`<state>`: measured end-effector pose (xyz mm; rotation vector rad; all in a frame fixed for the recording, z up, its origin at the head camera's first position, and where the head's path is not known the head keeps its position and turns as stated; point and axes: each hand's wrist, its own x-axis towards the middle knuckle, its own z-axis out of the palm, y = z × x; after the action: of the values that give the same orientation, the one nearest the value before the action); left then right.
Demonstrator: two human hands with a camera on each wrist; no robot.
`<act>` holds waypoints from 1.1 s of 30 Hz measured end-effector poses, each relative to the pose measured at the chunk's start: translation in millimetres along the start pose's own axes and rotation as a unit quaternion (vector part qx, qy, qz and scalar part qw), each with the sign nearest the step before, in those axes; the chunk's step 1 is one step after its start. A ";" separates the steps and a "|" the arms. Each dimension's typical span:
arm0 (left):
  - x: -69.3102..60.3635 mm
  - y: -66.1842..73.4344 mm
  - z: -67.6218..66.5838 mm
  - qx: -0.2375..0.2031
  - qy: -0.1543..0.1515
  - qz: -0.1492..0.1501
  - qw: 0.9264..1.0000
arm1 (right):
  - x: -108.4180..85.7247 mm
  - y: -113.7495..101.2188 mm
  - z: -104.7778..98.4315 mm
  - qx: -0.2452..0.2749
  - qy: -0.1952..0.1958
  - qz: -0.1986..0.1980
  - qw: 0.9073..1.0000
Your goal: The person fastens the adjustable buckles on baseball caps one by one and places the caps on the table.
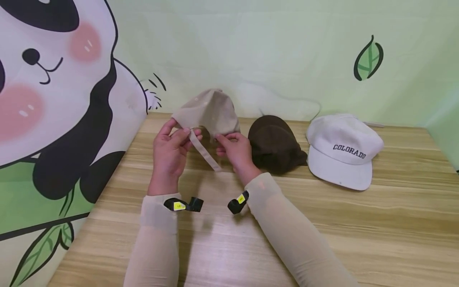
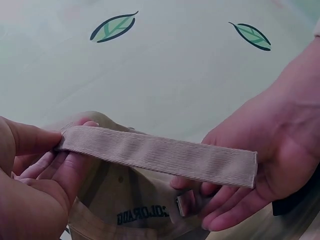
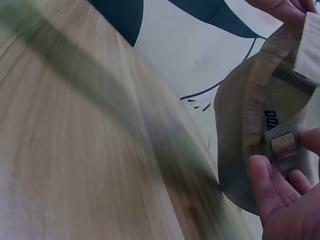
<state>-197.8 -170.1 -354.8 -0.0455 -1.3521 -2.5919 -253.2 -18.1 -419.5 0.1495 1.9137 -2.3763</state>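
A beige cap [image 1: 211,109] is held up above the table with its back opening toward me. My left hand [image 1: 170,149] pinches the root of its fabric strap [image 2: 165,154], whose loose end hangs free of the buckle. With thumb and fingers my right hand [image 1: 237,150] holds the other side of the opening, beside a small metal buckle [image 3: 285,146]. Mirrored dark lettering [image 2: 142,215] shows inside the cap. To the right of the hands lie a dark brown cap [image 1: 274,145] and a white cap [image 1: 340,151] reading COLORADO.
The wooden table [image 1: 394,223] runs up to a pale green backdrop [image 1: 251,48] printed with leaves. A large printed panda [image 1: 71,119] covers the left side. Black wrist straps with yellow labels sit on both sleeves.
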 end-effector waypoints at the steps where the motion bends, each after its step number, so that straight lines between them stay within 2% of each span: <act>1: -0.2 -0.3 0.9 0.002 -0.001 0.000 1.000 | 0.3 0.3 0.3 0.011 0.000 0.001 1.000; 8: -0.9 -1.2 3.9 0.007 -0.009 -0.003 1.000 | 0.1 1.0 3.4 0.071 0.007 -0.006 0.997; 13: -0.4 -1.7 4.1 0.011 -0.010 -0.001 1.000 | -1.6 0.5 3.3 0.077 0.010 -0.026 0.997; 18: 1.0 -1.8 2.4 0.012 -0.007 0.000 1.000 | -4.5 -3.0 2.3 0.067 -0.012 -0.043 0.997; 21: 1.7 -1.1 0.4 0.006 0.000 0.001 1.000 | -6.8 -7.0 0.8 0.042 -0.025 -0.041 0.998; 28: 1.8 2.2 -4.1 0.008 0.028 0.003 1.000 | -8.7 -13.1 -10.4 -0.074 -0.030 -0.051 0.995; 33: 2.0 4.8 -7.0 0.053 0.055 -0.007 0.997 | -11.5 -17.4 -20.1 -0.130 -0.057 -0.070 0.987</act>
<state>-198.3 -178.8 -354.7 0.1207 -1.4512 -2.4895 -243.6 5.3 -405.4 -0.1395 2.2188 -2.1329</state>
